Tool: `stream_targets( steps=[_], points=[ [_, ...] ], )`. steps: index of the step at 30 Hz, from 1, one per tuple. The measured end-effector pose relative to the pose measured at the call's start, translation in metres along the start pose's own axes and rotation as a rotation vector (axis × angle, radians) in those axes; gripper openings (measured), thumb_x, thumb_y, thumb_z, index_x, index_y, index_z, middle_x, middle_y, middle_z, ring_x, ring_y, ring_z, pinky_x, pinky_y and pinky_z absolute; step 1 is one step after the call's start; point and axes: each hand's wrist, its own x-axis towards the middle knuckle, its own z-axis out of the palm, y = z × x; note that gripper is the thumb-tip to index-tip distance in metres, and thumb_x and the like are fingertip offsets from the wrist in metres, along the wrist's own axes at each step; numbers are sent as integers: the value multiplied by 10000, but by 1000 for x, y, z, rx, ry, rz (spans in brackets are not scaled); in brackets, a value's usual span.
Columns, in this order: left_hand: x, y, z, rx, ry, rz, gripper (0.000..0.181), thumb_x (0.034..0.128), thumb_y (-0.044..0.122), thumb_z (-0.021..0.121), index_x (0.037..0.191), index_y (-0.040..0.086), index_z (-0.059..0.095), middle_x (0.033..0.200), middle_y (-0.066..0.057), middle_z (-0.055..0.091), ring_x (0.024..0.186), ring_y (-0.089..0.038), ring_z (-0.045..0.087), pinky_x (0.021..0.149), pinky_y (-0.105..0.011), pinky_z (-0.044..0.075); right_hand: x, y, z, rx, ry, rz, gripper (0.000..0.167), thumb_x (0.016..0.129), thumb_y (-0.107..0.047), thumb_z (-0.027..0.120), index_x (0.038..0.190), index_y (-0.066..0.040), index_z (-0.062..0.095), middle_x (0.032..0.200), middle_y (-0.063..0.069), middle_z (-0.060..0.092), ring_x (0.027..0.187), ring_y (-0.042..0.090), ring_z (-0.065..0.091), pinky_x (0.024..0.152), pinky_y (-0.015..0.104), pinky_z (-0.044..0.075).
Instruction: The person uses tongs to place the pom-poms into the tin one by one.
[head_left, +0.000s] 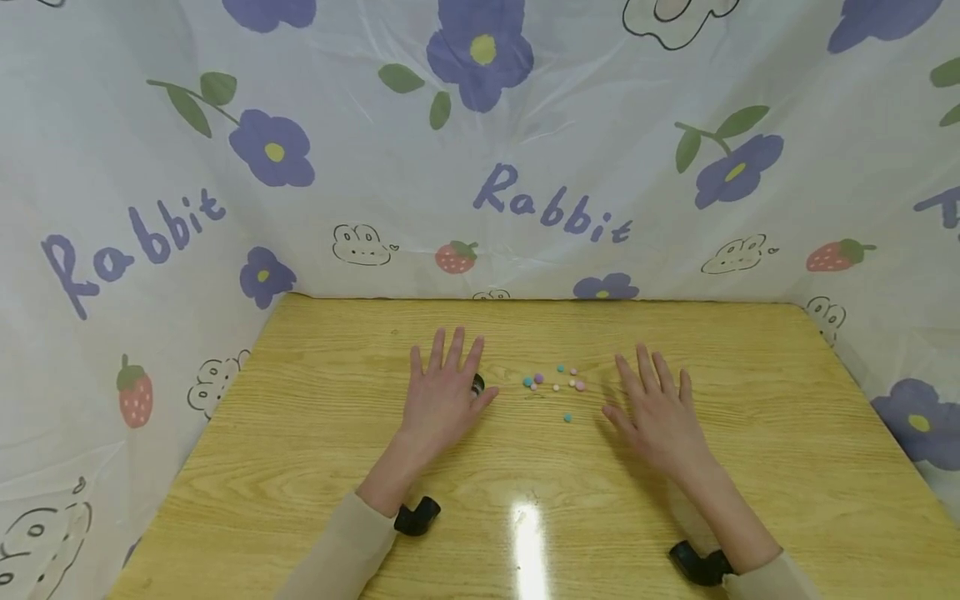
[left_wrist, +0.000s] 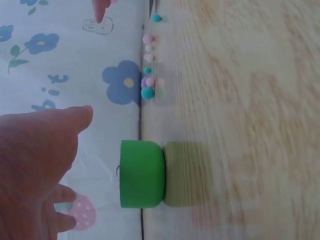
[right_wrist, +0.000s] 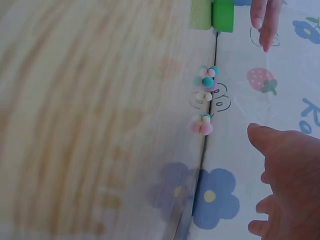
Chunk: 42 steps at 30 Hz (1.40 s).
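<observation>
My left hand [head_left: 441, 404] hovers over the table with its fingers spread, holding nothing. Below it stands a small green round-sided cup [left_wrist: 141, 174]; from the head only its dark rim [head_left: 478, 385] shows beside the thumb. Several small pom-pom-like balls, among them a teal ball [head_left: 567, 418], a purple ball [head_left: 539, 378] and a pink ball [head_left: 581, 386], lie scattered between the hands. My right hand [head_left: 663, 417], fingers apart and empty, is held above the table right of the balls. Near it, a thin metal object [right_wrist: 176, 218] shows partly in the right wrist view; its kind is unclear.
The wooden table [head_left: 480, 467] reaches back to a white curtain [head_left: 420, 183] printed with flowers, strawberries and rabbits, which also hangs at both sides. A black curved piece [head_left: 417, 517] is at the left wrist and a similar black piece [head_left: 701, 564] at the right.
</observation>
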Motion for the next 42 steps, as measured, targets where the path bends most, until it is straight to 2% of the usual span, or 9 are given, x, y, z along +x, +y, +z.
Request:
stream_targets(
  steps=[9,17,22,26,34,38,42],
  points=[
    [-5,-12,5,-150,-33,-49,798,1013,590,551,1644,183,282,1683,-157,214,1535,-427,162,1186,-693,170,-7,10,-4,25,-50,17,812,1028,-380,640,1618,3,232,1642,331,140,1420,568,296,1071,742,330],
    [-9,-19,6,-232,-43,-50,811,1017,577,555,1648,160,262,1675,-173,228,1529,-433,184,1184,-685,194,-9,21,-7,47,-61,38,850,1018,-373,659,1613,32,207,1624,354,166,1336,608,383,995,726,419],
    [-12,-23,8,-249,-48,-38,855,1016,592,544,1658,144,201,1677,-171,221,1532,-417,190,1202,-653,189,-12,31,-7,80,-64,35,881,1010,-363,675,1602,72,189,1610,359,206,1342,595,382,1047,700,389],
    [-14,-27,12,-268,-49,-22,874,1018,599,534,1658,121,179,1670,-187,227,1525,-425,204,1208,-639,189,-14,41,-5,123,-83,48,882,1019,-386,656,1607,66,179,1614,348,213,1363,591,355,1061,707,364],
    [-18,-35,21,-342,-65,5,888,1029,577,531,1658,93,134,1666,-192,225,1518,-432,215,1215,-626,178,-18,57,-4,274,-139,73,857,1025,-416,640,1608,49,218,1627,322,215,1424,571,274,1107,723,274],
    [-18,-39,27,-415,-60,29,910,1016,534,592,1651,58,147,1654,-190,262,1507,-439,240,1220,-618,166,-19,64,-1,310,-140,61,796,1024,-382,652,1582,61,297,1609,338,244,1420,581,270,1102,740,255],
    [-17,-43,33,-526,-72,49,947,990,507,653,1646,43,153,1644,-187,286,1518,-409,229,1236,-593,123,-20,70,4,333,-128,63,738,1022,-340,663,1550,78,360,1590,351,275,1425,577,264,1103,743,247]
  ],
)
